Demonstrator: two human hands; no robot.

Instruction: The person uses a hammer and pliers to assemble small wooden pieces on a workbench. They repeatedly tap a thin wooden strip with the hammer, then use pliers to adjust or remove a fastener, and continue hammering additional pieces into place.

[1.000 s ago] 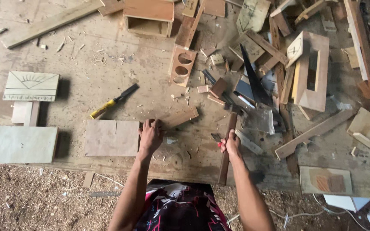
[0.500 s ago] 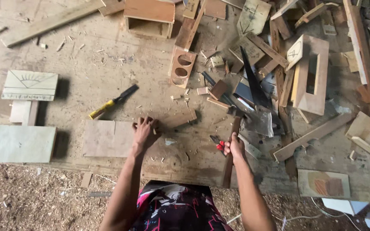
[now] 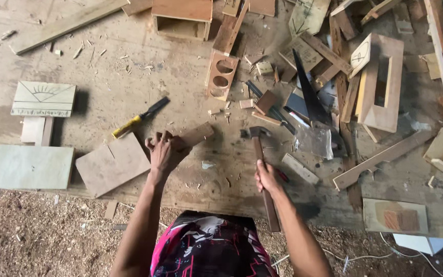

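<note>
the left hand (image 3: pixel 164 151), at the centre of the frame, is closed around the near end of a small wood block (image 3: pixel 195 135) that slants toward the upper right and lies on or just above the board; the fingers curl over it, though whether a nail sits under them is too small to tell. the right hand (image 3: pixel 267 177), lower centre right, is wrapped tight around the wooden handle of a claw hammer (image 3: pixel 260 154), gripped about midway up, with the metal head pointing toward the top of the frame and lying just right of the block. to do this well, the block wants to sit flat and steady under the left fingers, with those fingers kept off the spot the head would meet, and a grip nearer the handle's end would likely give a truer swing. the surface is a worn, scuffed wooden work floor (image 3: pixel 129 77) littered with chips; a flat brown panel (image 3: pixel 113 164) lies just left of the left hand, a yellow-handled chisel (image 3: pixel 139 118) above it, a pale board (image 3: pixel 29 166) at the left edge, a piece with round holes (image 3: pixel 221 76) at upper centre, and a heap of offcuts at the upper right. sawdust (image 3: pixel 37 236) covers the ground along the bottom left.
</note>
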